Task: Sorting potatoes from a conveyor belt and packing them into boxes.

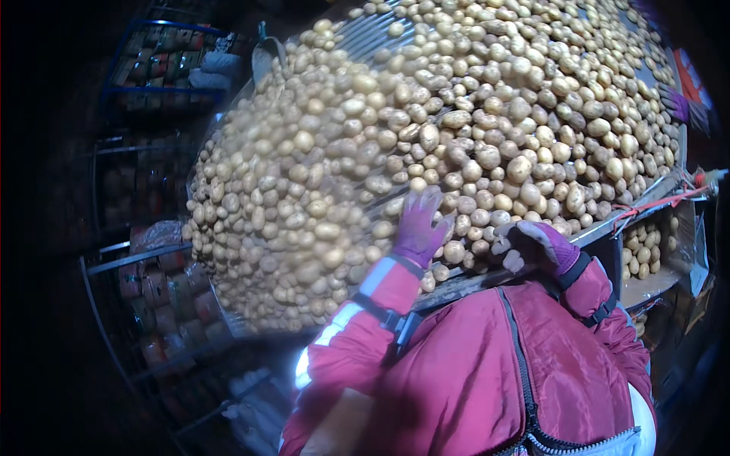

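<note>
A wide heap of potatoes (485, 131) covers a sorting table with slatted metal bars (379, 37). My left hand (421, 228), in a purple glove, lies on the potatoes near the table's front edge with its fingers spread; no potato shows in its grasp. My right hand (533, 242), in a purple glove with pale, dirty fingers, is bent over the front rim (604, 219), close beside the potatoes. Its palm is turned away, so whether it holds one is hidden.
A metal scoop (268, 57) stands at the heap's far left. Racks with stacked packages (171, 302) are on the left. Below the rim at right, a compartment holds potatoes (641, 251); a red cord (661, 199) is tied above. Another person's gloved hand (676, 105) rests at the right edge.
</note>
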`<state>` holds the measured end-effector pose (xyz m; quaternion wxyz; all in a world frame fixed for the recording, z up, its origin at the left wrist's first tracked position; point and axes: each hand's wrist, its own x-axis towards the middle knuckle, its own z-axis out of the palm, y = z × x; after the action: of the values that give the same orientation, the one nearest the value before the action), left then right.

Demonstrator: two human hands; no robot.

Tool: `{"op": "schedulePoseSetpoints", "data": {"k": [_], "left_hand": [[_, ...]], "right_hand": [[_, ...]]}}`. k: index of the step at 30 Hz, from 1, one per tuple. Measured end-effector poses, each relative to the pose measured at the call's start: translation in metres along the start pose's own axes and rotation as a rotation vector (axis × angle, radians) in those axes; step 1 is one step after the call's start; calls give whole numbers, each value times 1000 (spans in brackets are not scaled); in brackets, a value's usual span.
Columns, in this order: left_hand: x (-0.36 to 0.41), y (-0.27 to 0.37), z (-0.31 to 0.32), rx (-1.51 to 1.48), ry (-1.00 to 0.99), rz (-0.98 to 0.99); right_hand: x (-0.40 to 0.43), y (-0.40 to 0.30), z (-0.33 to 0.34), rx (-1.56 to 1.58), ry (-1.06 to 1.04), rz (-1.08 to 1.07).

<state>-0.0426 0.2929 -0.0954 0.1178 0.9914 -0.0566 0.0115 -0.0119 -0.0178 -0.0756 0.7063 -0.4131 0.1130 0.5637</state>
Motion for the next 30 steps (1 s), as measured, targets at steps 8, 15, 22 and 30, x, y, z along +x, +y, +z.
{"op": "schedulePoseSetpoints", "data": {"k": [8,15,22,30], "left_hand": [[45,-117,-41,-218,-28,-233],[81,-151,4,273,-38,-110],[82,-163,-9,73,-54,-228],[50,-32,-77,-888,-424,-323]], "right_hand": [[41,1,26,-343,-130,-134],[65,-16,48,-363,-115,-109],[68,-30,83,-374,-136,-125],[90,17,50,-526,-30,-588]]}}
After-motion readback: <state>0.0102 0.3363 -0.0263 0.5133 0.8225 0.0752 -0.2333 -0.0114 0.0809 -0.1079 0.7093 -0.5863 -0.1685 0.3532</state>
